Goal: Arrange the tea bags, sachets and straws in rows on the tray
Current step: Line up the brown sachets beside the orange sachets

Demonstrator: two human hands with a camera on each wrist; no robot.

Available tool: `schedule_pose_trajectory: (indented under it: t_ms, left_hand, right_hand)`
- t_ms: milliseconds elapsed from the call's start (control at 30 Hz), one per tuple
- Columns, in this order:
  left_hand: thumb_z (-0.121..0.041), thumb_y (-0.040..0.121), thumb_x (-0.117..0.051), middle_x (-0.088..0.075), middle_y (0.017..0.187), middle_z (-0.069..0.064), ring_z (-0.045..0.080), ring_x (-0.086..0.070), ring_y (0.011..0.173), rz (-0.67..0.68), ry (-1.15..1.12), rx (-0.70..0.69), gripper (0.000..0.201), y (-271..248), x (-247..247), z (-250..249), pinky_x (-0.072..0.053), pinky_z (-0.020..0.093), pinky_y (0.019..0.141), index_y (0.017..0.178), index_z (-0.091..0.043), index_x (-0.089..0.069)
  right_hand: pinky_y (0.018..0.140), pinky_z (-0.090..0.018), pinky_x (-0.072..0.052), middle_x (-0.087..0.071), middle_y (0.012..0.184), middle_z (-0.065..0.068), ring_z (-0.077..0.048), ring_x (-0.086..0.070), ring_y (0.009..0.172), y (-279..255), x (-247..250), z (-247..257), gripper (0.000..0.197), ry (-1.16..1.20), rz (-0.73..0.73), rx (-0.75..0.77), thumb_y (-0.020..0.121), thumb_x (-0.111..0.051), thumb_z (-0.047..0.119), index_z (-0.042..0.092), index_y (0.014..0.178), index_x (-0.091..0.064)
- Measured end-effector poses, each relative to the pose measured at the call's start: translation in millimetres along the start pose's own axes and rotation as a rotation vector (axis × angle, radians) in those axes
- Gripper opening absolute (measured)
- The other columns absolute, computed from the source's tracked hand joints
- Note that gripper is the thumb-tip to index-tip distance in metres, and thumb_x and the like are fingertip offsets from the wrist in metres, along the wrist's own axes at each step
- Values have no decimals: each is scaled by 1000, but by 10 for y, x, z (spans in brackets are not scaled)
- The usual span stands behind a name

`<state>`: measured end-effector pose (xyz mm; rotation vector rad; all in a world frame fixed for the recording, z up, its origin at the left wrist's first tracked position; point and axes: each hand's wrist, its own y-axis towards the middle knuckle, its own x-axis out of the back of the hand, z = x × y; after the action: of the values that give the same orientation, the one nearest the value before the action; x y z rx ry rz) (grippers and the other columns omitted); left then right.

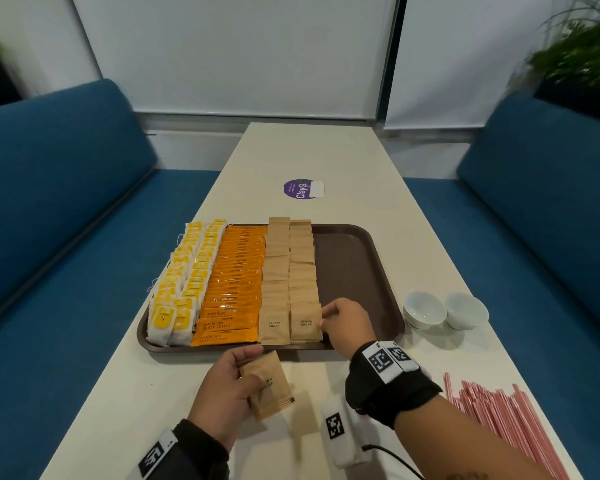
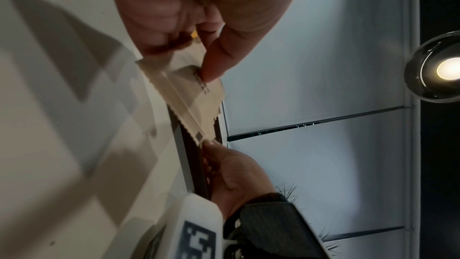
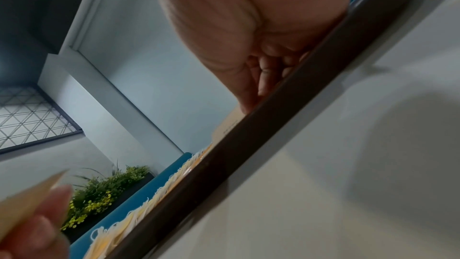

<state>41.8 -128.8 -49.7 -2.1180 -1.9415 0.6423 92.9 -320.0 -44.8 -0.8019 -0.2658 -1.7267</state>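
Gripping a small stack of brown sugar sachets (image 1: 269,384) in my left hand (image 1: 222,393), fingers curled round it, I hold it tilted above the desk (image 1: 146,393) just off the tray's (image 1: 354,258) near edge. My right hand (image 1: 347,323) pinches the nearest sachet of the right-hand brown row (image 1: 303,282). Tea bags (image 1: 184,282), orange coffee sachets (image 1: 234,285) and brown sachets fill rows running from near edge to far edge; the pink straws (image 1: 499,417) lie at the desk's near right corner.

Table (image 1: 343,157) — tray (image 1: 368,271), bowls (image 1: 444,311), straws (image 1: 499,417)
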Motion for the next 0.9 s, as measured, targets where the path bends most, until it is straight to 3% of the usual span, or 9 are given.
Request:
schedule_pose_trajectory:
  t_ms: [200,367,533,667,800,900]
  left_hand:
    - [18,83,-50,-61,109,18,28,-60,87,30,-29,-14,34,108,-45,-97,-50,37,66,98,-12,-55]
    - [17,83,-51,-59,113,14,31,-59,98,63,-19,-5,34,184,-116,-156,-51,36,68,99,-13,-54]
    - [16,83,-52,-60,114,15,27,-60,97,77,4,-25,33,212,-217,-179,-49,32,65,98,-13,-55]
    - [18,82,-52,-60,114,17,30,-59,100,80,-1,-53,34,190,-267,-196,-48,31,64,99,-12,-55]
    - [16,83,-53,-62,111,15,30,-60,100,59,10,-75,33,140,-286,-195,-50,31,64,100,-13,-55]
    - [12,85,-53,-63,111,12,30,-61,103,39,32,-89,30,89,-274,-154,-53,40,72,101,-13,-56]
  right_hand:
    - [79,-27,-55,-59,103,1,-12,-59,90,-27,16,32,21,99,23,-39,84,-69,13,22,92,-51]
    - [68,-18,-51,-61,90,1,-8,-58,79,-189,161,92,16,187,3,95,85,-68,16,22,86,-54]
    - [78,-32,-57,-69,88,-8,-18,-67,84,-345,233,123,21,344,236,181,78,-74,6,16,75,-55]
    - [63,-21,-51,-62,70,2,-5,-60,61,-432,194,59,28,424,385,192,72,-74,-7,13,74,-54]
    - [58,-19,-48,-60,71,-3,-6,-55,57,-512,111,5,31,399,395,192,73,-70,-12,14,73,-53]
    - [57,-19,-48,-61,71,-6,-8,-56,55,-554,83,-40,31,394,403,200,75,-67,-13,14,73,-53]
